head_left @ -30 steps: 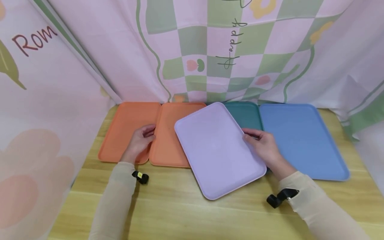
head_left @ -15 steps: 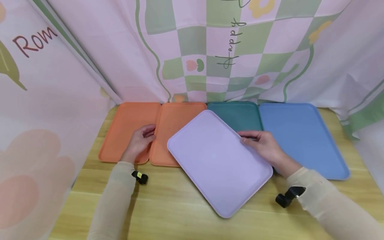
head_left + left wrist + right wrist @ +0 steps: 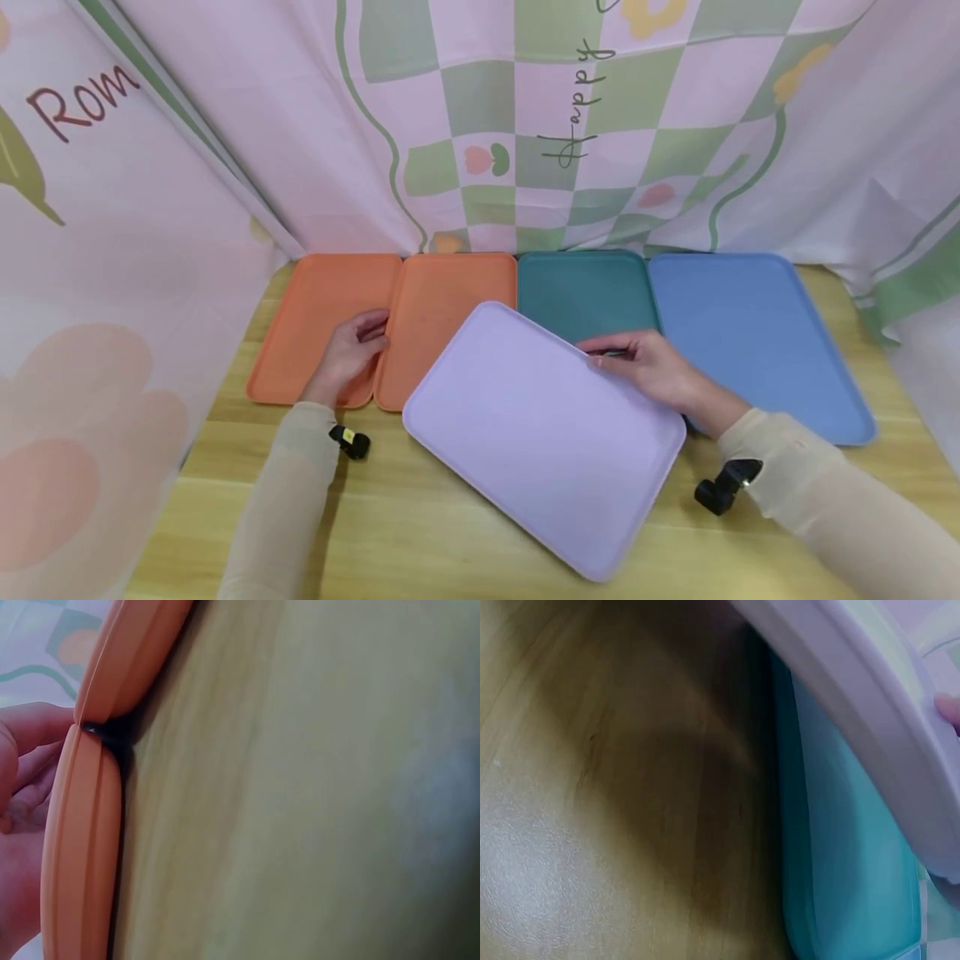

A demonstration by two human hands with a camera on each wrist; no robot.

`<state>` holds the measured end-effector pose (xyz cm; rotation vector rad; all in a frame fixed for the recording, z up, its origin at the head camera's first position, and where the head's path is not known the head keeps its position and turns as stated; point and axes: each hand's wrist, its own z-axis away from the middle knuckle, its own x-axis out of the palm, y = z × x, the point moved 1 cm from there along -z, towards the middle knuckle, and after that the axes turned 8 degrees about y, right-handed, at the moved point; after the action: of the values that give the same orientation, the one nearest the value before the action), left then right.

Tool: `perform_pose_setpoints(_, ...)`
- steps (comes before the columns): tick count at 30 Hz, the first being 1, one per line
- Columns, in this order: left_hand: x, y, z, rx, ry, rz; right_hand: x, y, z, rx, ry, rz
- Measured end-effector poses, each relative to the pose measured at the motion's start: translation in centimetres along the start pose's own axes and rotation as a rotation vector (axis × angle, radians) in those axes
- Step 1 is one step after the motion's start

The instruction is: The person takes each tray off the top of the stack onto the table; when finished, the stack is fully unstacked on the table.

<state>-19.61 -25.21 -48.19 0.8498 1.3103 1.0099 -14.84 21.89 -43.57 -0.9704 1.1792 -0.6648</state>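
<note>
My right hand [image 3: 663,371] pinches the upper right edge of a lilac tray [image 3: 543,433], thumb on top. That tray is held at a slant above the table and covers the front parts of a teal tray [image 3: 588,287] and an orange tray [image 3: 450,300]. From the right wrist, the lilac tray's side [image 3: 870,712] passes over the teal tray [image 3: 855,847]. My left hand [image 3: 347,354] rests on the left orange tray [image 3: 322,300], its loosely bent fingertips at the seam with the other orange tray. The left wrist view has its fingers [image 3: 45,724] touching that seam.
A blue tray [image 3: 757,342] lies at the right end of the row, beside the teal one. Behind the row hangs a printed curtain [image 3: 555,125], and another drape [image 3: 112,292] borders the left. The wooden table [image 3: 420,517] extends in front.
The lilac tray has come nearer and turned counter-clockwise, uncovering more of the teal tray and the right orange tray. My right hand moved with it; the left hand stayed put.
</note>
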Motion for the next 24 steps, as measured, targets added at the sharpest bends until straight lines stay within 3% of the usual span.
perform_pose_setpoints(6,0.0,-0.1,-0.1,-0.018,-0.001,-0.025,0.7,0.1,-0.3,-0.035,-0.093,-0.02)
perform_pose_setpoints(14,-0.2,-0.4,-0.2,-0.012,-0.013,-0.018,1.7,-0.2,-0.5,-0.156,-0.199,-0.038)
perform_pose_setpoints(24,-0.2,-0.3,-0.3,-0.01,-0.008,-0.022,3.4,-0.1,-0.7,-0.215,-0.328,-0.042)
